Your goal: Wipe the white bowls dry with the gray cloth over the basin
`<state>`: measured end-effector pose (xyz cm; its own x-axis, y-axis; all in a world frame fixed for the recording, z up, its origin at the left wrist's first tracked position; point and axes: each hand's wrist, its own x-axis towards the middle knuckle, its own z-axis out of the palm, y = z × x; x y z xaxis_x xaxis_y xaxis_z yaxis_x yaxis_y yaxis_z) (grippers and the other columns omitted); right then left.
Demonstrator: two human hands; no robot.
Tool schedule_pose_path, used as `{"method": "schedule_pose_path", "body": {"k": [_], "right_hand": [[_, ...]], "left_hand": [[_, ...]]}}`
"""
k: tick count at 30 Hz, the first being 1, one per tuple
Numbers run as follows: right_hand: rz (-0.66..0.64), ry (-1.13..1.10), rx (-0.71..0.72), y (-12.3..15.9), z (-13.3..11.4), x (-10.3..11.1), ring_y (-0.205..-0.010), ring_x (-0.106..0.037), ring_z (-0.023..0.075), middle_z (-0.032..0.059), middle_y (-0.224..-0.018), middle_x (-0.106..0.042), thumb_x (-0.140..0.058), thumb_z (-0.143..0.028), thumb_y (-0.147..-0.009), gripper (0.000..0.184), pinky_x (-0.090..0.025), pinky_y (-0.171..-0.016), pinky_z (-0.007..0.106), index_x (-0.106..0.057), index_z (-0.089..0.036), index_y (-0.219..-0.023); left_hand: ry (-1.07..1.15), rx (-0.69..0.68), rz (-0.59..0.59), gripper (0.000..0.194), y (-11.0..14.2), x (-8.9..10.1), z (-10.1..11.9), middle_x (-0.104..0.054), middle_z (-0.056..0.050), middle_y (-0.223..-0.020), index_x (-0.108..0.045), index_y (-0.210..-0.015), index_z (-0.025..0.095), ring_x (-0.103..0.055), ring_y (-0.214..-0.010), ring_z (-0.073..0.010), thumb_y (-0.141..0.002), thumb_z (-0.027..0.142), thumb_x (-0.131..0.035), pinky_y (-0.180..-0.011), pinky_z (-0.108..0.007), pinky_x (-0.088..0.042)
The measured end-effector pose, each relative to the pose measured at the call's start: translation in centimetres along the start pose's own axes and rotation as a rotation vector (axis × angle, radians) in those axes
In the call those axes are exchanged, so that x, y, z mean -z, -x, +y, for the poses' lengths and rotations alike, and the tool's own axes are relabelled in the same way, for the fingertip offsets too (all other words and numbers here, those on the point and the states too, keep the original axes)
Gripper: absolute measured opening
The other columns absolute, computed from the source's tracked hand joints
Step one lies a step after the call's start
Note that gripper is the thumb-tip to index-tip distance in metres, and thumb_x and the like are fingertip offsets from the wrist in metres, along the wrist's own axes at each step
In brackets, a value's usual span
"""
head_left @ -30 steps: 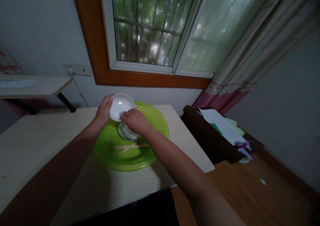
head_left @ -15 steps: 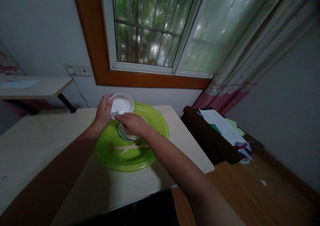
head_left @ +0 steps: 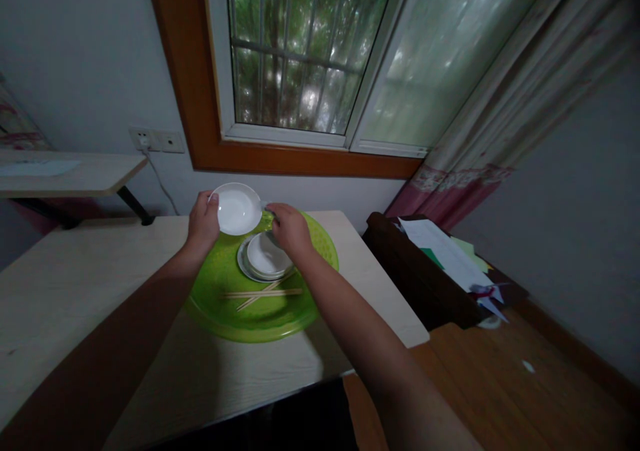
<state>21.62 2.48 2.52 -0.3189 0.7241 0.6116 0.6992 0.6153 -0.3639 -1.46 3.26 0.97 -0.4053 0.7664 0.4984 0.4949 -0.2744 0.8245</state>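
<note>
In the head view my left hand [head_left: 204, 221] grips the left rim of a shallow white dish [head_left: 238, 209], thumb on its inner edge. The dish is tilted so that its inside faces me, above the green plastic basket [head_left: 215, 324]. Just right of the dish, my right hand [head_left: 291, 228] is closed on a small grey cloth-like piece [head_left: 266, 206], mostly hidden by the fingers. Below the hands, a stack of white dishes [head_left: 267, 254] rests in the basket. Light wooden chopsticks [head_left: 263, 294] lie crossed in front of the stack.
The basket stands on a pale wooden table [head_left: 160, 258]. A raised shelf [head_left: 100, 178] is at left, near a wall socket [head_left: 156, 140] with a cord. Beyond the table's right edge stands a dark brown piece of furniture [head_left: 415, 271] with papers [head_left: 443, 244] on it.
My right hand has moved from the dish's lower edge out to its right side, with the grey piece. The dish has shifted slightly left, still in my left hand. More of the stack shows.
</note>
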Motion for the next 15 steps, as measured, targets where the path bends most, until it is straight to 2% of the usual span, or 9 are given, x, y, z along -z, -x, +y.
{"method": "schedule_pose_path", "body": {"k": [4, 7, 10, 12, 15], "right_hand": [[0.123, -0.212, -0.272, -0.4, 1.5, -0.2, -0.112, -0.07, 0.0207, 0.0092, -0.124, -0.075, -0.055, -0.011, -0.092, 0.037, -0.05, -0.105, 0.033, -0.071, -0.016, -0.125], [0.15, -0.363, -0.385, -0.6, 1.9, -0.7, -0.112, -0.07, 0.0201, 0.0089, -0.125, -0.074, -0.057, -0.021, -0.095, 0.035, -0.05, -0.105, 0.034, -0.068, -0.017, -0.128], [0.058, -0.535, -0.409, -0.5, 1.3, -1.2, -0.119, -0.067, 0.0191, 0.01, -0.132, -0.071, -0.056, -0.033, -0.099, 0.036, -0.05, -0.106, 0.033, -0.067, -0.018, -0.13], [-0.038, -0.604, -0.356, -0.3, 0.7, -1.5, -0.118, -0.068, 0.0197, 0.009, -0.132, -0.071, -0.06, -0.038, -0.098, 0.04, -0.05, -0.106, 0.033, -0.065, -0.019, -0.133], [-0.142, -0.56, -0.357, 0.1, 0.3, -1.9, -0.11, -0.071, 0.0216, 0.0076, -0.124, -0.075, -0.072, -0.027, -0.088, 0.043, -0.054, -0.1, 0.034, -0.067, -0.018, -0.129]], "left_hand": [[0.034, 0.008, -0.026, 0.05, 0.0, -0.1, -0.3, -0.068, -0.009, -0.103, -0.062, -0.115, 0.021, -0.063, -0.096, -0.0255, -0.096, 0.062, -0.041, -0.089, -0.042, -0.051], [0.06, -0.013, -0.1, 0.051, 0.3, -0.3, 0.0, -0.068, -0.009, -0.104, -0.063, -0.115, 0.02, -0.063, -0.095, -0.0249, -0.095, 0.063, -0.043, -0.086, -0.04, -0.052], [0.099, -0.064, -0.176, 0.05, 0.7, -0.3, 0.6, -0.069, -0.007, -0.104, -0.063, -0.114, 0.02, -0.064, -0.095, -0.0235, -0.095, 0.062, -0.044, -0.084, -0.036, -0.052], [0.138, -0.094, -0.224, 0.05, 0.9, -0.3, 1.0, -0.069, -0.007, -0.104, -0.063, -0.114, 0.019, -0.064, -0.094, -0.0224, -0.094, 0.062, -0.045, -0.082, -0.034, -0.052], [0.169, -0.166, -0.288, 0.049, 1.2, -0.1, 1.3, -0.07, -0.007, -0.11, -0.063, -0.117, 0.019, -0.065, -0.098, -0.0218, -0.095, 0.059, -0.047, -0.085, -0.034, -0.053]]}}
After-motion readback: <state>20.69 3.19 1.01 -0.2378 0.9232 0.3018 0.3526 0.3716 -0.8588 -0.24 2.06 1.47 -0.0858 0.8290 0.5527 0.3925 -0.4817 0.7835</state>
